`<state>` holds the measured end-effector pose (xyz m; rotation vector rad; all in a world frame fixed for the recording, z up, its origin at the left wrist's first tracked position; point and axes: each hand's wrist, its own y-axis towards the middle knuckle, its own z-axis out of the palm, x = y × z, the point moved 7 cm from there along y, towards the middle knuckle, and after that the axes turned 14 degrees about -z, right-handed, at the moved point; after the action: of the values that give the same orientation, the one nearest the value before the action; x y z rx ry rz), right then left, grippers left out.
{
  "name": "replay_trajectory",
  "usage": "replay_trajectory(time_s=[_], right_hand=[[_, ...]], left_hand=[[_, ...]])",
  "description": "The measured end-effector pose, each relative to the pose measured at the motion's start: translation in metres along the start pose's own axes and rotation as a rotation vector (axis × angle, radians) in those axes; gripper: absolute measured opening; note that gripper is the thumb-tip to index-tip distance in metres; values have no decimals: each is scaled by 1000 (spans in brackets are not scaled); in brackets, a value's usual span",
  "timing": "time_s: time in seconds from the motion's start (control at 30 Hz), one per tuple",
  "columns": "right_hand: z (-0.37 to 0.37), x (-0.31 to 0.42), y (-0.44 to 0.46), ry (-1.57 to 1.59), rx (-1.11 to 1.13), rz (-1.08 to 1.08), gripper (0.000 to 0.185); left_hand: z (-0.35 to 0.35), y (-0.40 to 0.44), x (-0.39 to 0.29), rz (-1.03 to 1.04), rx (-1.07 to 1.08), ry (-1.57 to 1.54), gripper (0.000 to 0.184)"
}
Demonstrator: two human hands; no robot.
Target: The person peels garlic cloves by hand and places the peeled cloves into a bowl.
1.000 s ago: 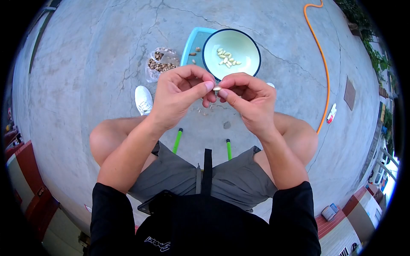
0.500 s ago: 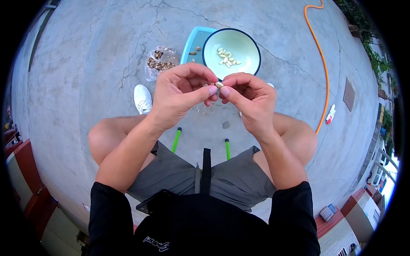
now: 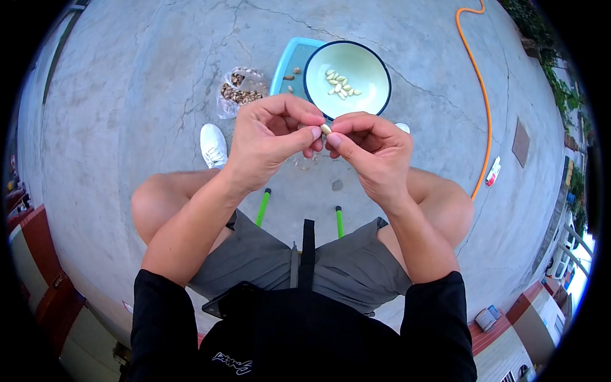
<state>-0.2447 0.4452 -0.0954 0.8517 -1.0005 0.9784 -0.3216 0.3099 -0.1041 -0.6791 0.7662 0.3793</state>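
Note:
A small pale kernel (image 3: 326,128) is pinched between my two hands at the middle of the view. My left hand (image 3: 270,137) holds it from the left with thumb and forefinger, and my right hand (image 3: 372,146) grips it from the right. Just beyond the fingers, a white bowl with a dark rim (image 3: 375,95) holds several pale kernels (image 3: 340,84). It rests over a light blue stool or tray (image 3: 280,71), on which a few brown pieces (image 3: 289,77) lie. To the left, a clear plastic bag (image 3: 225,109) contains many brown shelled pieces (image 3: 238,95).
Small shell bits (image 3: 304,163) lie on the concrete floor (image 3: 140,95) below the hands. Two green legs (image 3: 263,207) show between my knees. An orange hose (image 3: 482,89) runs down the right, beside a small white and red packet (image 3: 493,170).
The kernel has turned between my fingertips, from lying nearly level to tilted. Both hands stay in almost the same place.

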Motion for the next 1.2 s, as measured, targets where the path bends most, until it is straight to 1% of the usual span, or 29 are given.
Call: replay_trajectory(time_s=[0.23, 0.3, 0.4, 0.47, 0.63, 0.83, 0.9, 1.2], right_hand=[[2, -1, -1, 17, 6, -6, 11], [1, -3, -1, 44, 10, 21, 10], [-1, -7, -1, 92, -19, 66, 12], [-2, -7, -1, 94, -14, 76, 13], [0, -9, -3, 110, 13, 82, 17], [1, -6, -3, 7, 28, 12, 19], [2, -3, -2, -75, 47, -49, 20], [1, -2, -3, -190, 44, -54, 19]], left_hand=[[-1, 0, 2, 2, 20, -30, 8], [0, 0, 2, 0, 26, -39, 8], [2, -1, 1, -15, 32, -8, 11], [4, -1, -1, -3, 21, 80, 12], [4, -1, 0, -8, 13, 82, 11], [3, -1, 1, -19, -8, 107, 11], [3, -2, 0, -21, -19, 117, 11], [0, -3, 2, 0, -84, 192, 10]])
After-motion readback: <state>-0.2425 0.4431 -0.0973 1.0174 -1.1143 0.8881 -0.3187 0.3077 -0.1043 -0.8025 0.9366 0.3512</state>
